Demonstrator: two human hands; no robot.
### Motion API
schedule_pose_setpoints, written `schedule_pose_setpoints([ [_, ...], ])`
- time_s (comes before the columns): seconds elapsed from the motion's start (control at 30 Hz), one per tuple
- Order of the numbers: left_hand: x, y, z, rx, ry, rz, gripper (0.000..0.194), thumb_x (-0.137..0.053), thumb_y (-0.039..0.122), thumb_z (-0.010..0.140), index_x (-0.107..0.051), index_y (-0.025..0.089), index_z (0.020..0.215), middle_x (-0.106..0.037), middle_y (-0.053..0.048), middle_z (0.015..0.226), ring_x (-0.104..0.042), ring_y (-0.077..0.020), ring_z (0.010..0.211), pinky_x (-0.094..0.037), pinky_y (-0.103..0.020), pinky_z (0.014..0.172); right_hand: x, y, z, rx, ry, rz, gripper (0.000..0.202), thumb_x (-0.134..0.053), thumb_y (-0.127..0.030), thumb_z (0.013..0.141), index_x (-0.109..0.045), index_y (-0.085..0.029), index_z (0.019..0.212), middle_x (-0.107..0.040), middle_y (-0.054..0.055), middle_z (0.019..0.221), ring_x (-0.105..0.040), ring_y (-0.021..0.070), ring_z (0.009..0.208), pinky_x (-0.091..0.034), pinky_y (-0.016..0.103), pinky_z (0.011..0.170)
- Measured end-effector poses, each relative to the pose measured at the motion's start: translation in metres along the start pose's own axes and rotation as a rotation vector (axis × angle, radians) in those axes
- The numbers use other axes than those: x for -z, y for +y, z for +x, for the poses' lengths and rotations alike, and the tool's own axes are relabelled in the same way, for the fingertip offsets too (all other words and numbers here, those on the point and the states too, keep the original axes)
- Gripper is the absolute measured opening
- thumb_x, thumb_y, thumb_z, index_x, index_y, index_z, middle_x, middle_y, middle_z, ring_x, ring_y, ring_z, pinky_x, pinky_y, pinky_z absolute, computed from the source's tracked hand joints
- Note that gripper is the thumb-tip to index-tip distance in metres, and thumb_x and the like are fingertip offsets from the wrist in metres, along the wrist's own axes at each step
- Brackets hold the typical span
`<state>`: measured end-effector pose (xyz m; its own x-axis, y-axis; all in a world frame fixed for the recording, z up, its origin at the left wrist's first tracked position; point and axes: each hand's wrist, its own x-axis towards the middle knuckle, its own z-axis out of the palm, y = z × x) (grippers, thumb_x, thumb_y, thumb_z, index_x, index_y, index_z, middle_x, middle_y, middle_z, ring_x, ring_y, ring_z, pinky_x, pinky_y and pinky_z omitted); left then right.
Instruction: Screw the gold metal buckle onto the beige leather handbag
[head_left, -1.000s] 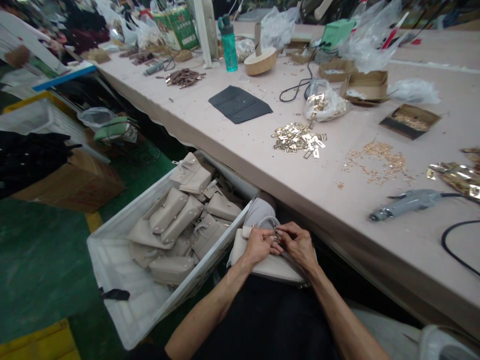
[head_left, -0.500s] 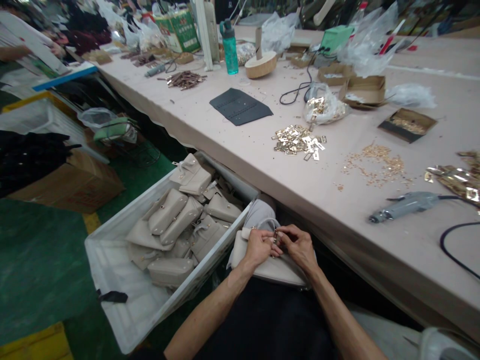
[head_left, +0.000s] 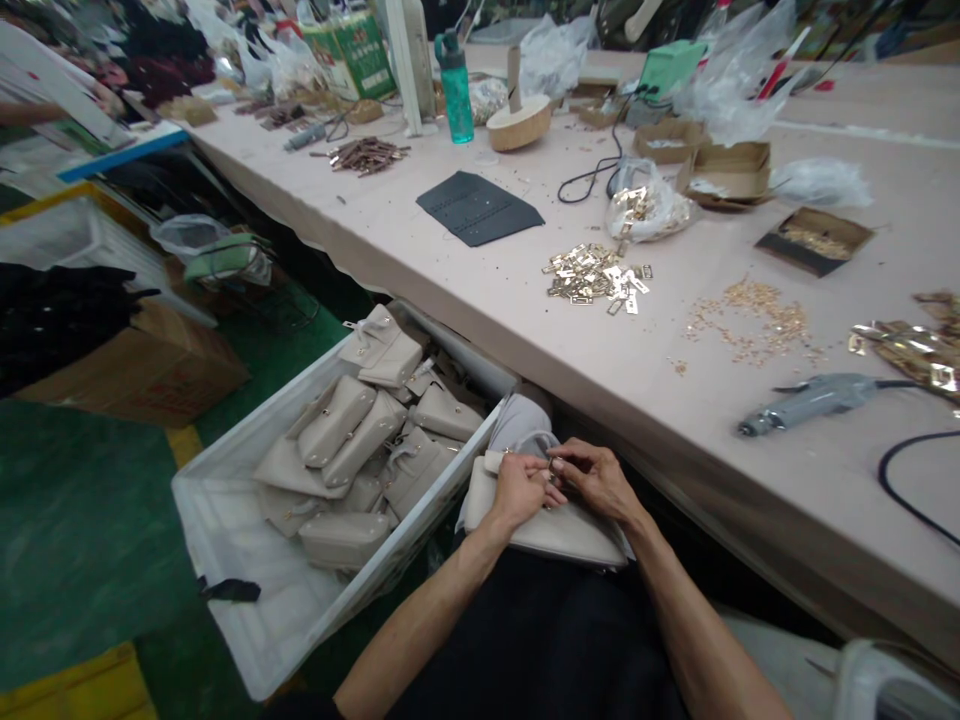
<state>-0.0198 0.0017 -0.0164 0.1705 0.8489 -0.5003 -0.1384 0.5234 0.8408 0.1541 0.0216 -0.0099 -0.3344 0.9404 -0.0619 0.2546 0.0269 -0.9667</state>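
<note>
A beige handbag lies across my lap, its handle loop toward the table. My left hand is closed on the bag's upper part, near its flap. Beside it, the thumb and fingers of my right hand pinch a small metal plate against the bag; the fingers hide most of it. On the table lies a pile of gold metal plates with slots. A grey electric screwdriver rests to the right, and small gold fasteners are scattered between the two.
At my left a white crate holds several beige handbags. The table edge runs close in front of my hands. Farther back are a dark sheet, a teal bottle, a round wooden block and a small open box.
My right hand has turned slightly, and the metal plate between its fingers shows less. My left hand keeps its place on the handbag. The view has shifted a little.
</note>
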Motion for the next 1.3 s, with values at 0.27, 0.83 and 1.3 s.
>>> schedule_pose_setpoints([
  [0.27,-0.001,0.004,-0.001,0.01,0.018,0.015,0.014,-0.068,0.017,0.089,-0.071,0.004,0.095,-0.073,-0.01,0.065,-0.073,-0.0197,0.051,-0.06,-0.026,0.049,-0.006,0.004,0.001,-0.045,0.037,0.088,0.032,-0.07,-0.048,0.092,-0.08,-0.021,0.106,-0.069,0.006,0.094,-0.066,0.0201,0.08,-0.053,0.029,0.069],
  [0.83,0.003,0.012,0.004,-0.065,0.01,0.079,0.051,-0.087,0.054,0.061,-0.077,0.01,0.086,-0.071,-0.008,0.054,-0.066,-0.0201,0.043,-0.054,-0.026,0.043,-0.006,-0.033,-0.003,0.027,0.301,-0.248,0.02,-0.068,-0.018,0.084,-0.081,-0.024,0.097,-0.069,0.003,0.086,-0.065,0.019,0.077,-0.047,0.028,0.069],
  [1.3,-0.004,0.004,0.004,-0.148,0.114,0.013,0.046,-0.088,0.052,0.059,-0.077,0.011,0.076,-0.074,-0.01,0.062,-0.06,-0.0159,0.039,-0.048,-0.023,0.038,0.21,-0.066,-0.025,-0.511,1.273,-0.842,0.07,-0.068,-0.062,0.084,-0.057,-0.009,0.128,-0.07,0.024,0.09,-0.069,0.041,0.089,-0.051,0.051,0.08],
])
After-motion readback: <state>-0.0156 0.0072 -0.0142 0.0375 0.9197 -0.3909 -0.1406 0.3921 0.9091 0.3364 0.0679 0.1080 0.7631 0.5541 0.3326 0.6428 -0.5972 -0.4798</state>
